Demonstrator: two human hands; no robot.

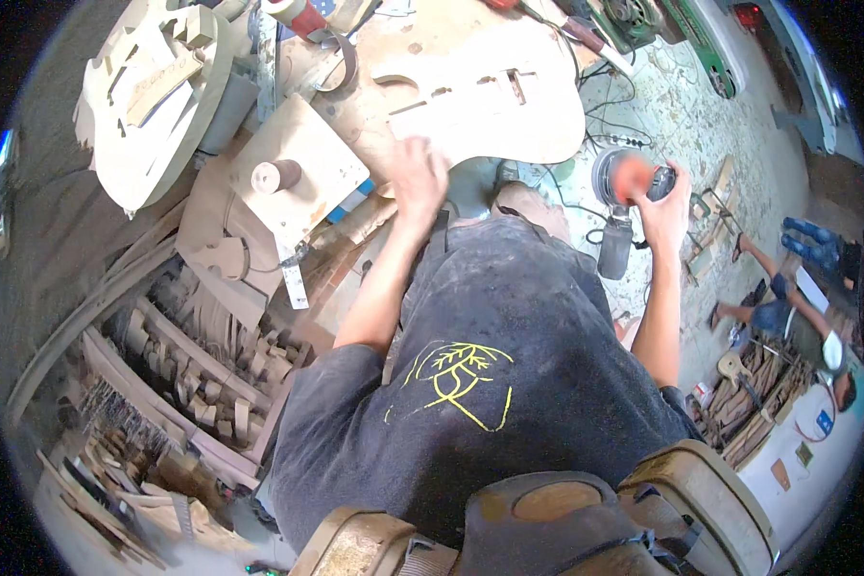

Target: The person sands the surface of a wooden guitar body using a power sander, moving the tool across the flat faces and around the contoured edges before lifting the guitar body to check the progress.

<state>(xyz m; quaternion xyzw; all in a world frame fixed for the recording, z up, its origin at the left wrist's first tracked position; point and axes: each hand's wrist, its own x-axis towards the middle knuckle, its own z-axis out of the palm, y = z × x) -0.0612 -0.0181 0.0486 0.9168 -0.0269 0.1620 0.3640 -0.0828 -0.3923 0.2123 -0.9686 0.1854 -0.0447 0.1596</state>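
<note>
A pale wooden guitar body [518, 120] with cut-out slots lies flat on the workbench. My left hand [418, 182] is at its near left edge, slightly blurred, fingers loosely extended with nothing seen in them. Whether it touches the wood I cannot tell. Off to the right of the guitar body, my right hand [664, 213] grips an orange and black orbital sander [630, 179]. The sander is held up with its round pad turned left, and a dark dust canister [615, 250] hangs below it.
Left of the bench stands a board with a round spindle [276, 177]. Beyond it, wood offcuts lie on a pale panel [154, 178]. A black cable [571, 204] runs near the sander. Wood blocks fill a crate [178, 370] at lower left. Another person [797, 312] is at far right.
</note>
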